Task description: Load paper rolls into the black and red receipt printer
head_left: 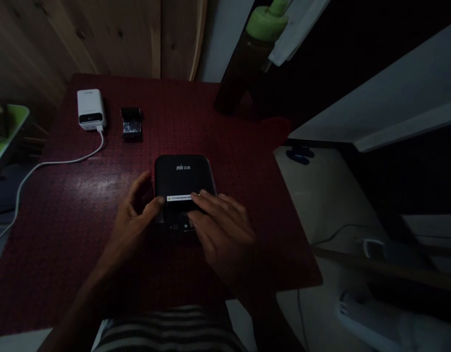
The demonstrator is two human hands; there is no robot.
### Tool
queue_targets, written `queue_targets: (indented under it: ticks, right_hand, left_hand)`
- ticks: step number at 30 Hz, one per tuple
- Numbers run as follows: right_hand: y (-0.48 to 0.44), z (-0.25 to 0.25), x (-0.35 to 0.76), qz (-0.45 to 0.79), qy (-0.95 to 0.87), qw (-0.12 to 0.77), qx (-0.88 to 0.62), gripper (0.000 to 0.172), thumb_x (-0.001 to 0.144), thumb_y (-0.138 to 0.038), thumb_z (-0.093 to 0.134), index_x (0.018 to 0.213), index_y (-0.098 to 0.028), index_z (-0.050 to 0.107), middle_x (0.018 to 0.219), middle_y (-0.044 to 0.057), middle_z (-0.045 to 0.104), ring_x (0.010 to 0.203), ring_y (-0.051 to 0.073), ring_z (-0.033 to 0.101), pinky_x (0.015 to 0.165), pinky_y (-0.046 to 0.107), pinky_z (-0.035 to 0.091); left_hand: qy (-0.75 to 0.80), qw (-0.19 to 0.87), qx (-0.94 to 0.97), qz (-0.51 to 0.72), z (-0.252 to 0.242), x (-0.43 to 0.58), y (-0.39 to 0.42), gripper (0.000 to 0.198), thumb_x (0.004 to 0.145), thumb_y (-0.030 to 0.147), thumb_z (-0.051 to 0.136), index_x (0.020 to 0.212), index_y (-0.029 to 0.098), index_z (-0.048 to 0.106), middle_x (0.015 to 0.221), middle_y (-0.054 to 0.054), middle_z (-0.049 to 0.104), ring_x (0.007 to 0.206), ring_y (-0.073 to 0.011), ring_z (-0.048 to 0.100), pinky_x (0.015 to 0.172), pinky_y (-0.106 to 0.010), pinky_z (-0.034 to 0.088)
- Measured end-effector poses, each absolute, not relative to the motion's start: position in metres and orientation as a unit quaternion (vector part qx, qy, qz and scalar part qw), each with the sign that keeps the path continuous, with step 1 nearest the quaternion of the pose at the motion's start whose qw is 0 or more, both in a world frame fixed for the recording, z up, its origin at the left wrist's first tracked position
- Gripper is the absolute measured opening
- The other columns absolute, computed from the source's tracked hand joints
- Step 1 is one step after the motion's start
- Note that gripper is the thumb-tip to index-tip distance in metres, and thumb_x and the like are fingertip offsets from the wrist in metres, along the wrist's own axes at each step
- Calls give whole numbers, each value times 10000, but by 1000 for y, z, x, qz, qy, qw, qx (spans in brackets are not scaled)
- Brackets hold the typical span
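Observation:
A black box-shaped device (184, 178) with white lettering on top and a yellow-marked label lies in the middle of a dark red table (82, 205). My left hand (135, 220) rests against its left front corner, thumb on the label edge, fingers spread. My right hand (220, 230) lies over its front right part, fingers stretched flat across the top. Neither hand lifts the device; small buttons or ports show on its front face between my hands.
A white power bank (90, 108) with a white cable (45, 164) sits at the table's far left. A small black object (131, 122) lies beside it. A dark bottle with a green cap (254, 54) stands at the back right. A pale floor drops off to the right.

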State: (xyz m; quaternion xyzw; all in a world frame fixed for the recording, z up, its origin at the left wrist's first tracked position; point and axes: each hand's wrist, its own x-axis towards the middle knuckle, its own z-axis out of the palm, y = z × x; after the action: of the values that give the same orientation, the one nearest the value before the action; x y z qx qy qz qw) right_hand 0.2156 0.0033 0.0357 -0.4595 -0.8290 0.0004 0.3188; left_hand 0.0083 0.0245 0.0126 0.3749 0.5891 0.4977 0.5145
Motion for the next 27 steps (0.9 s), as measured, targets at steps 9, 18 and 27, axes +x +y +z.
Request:
queue_targets:
  ticks: [9, 18, 27]
  right_hand:
    - [5, 41, 213, 26, -833, 302, -462, 209, 1171, -142, 620, 1195, -173, 826, 1318, 99, 913, 1264, 264, 878, 1143, 474, 697]
    - [-6, 31, 227, 105, -782, 367, -492, 331, 1145, -182, 678, 1470, -189, 739, 1495, 135, 842, 1441, 274, 791, 1204, 475, 684]
    - [-27, 10, 224, 280, -573, 428, -640, 578, 1061, -509, 823, 1589, -307, 704, 1530, 132, 823, 1342, 352, 841, 1116, 594, 721]
  left_hand:
    - [576, 535, 391, 478, 15, 9, 21, 699, 979, 533, 883, 1583, 228, 710, 1638, -132, 736, 1464, -363, 743, 1124, -431, 678]
    - [592, 536, 367, 478, 14, 6, 7, 731, 974, 618, 868, 1592, 259, 720, 1674, -131, 712, 1579, -391, 656, 1261, -509, 591]
    - [570, 565, 349, 484, 14, 8, -4, 747, 944, 540, 919, 1629, 319, 719, 1668, -119, 721, 1500, -402, 721, 1128, -469, 672]
